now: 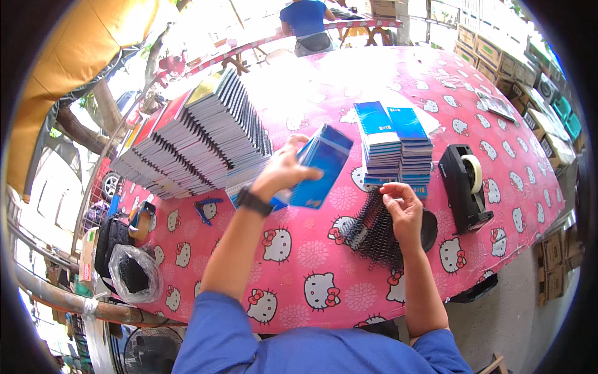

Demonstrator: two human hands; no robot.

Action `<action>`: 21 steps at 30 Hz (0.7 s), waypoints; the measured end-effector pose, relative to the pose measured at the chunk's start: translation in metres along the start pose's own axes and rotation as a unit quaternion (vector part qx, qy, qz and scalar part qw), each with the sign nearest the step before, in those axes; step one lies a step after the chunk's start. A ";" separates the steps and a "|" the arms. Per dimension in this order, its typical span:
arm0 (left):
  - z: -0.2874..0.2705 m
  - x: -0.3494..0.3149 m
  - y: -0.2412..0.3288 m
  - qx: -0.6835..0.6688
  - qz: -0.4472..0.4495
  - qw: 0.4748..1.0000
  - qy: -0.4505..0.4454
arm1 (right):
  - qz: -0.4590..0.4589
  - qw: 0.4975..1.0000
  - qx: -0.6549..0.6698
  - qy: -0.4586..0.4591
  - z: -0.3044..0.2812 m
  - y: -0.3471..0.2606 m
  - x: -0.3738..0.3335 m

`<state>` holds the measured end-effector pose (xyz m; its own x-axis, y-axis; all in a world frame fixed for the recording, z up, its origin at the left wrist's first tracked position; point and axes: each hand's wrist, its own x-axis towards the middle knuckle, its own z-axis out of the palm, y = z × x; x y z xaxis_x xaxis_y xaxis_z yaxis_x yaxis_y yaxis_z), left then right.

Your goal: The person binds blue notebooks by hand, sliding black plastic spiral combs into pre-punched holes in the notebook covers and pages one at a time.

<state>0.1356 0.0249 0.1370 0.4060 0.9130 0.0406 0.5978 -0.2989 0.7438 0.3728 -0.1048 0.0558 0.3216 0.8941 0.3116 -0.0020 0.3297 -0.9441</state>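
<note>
The head view has a bundle of blue booklets (pixel 325 169) held above the middle of the table (pixel 246 277), gripped by the left hand (pixel 283 169), thumb across the front cover and fingers behind. The right hand (pixel 407 212) is at the upper end of a heap of black coils (pixel 375 240), thumb and forefinger nearly together; whether a coil is between them cannot be told. The step in hand looks like drawing a coil from the heap for the held bundle. The next move seems to call for freeing one coil without snagging others, the booklets kept square. Beyond the heap, toward the far edge, stand two short piles (pixel 380 149); a tape dispenser (pixel 456 187) sits toward the right edge. Tall stacks of spiral notebooks (pixel 240 128) and pliers (pixel 204 212) lie toward the left edge.
</note>
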 end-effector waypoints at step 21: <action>0.005 -0.132 -0.174 -0.084 -0.011 0.957 0.276 | 0.051 0.949 -0.166 -0.264 0.202 0.069 0.026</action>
<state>-0.0187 -0.0449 -0.0009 -0.0604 0.9404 0.3346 0.4634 -0.2705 0.8438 0.1897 0.0028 0.0205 -0.1841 0.9721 0.1451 0.3199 0.1988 -0.9263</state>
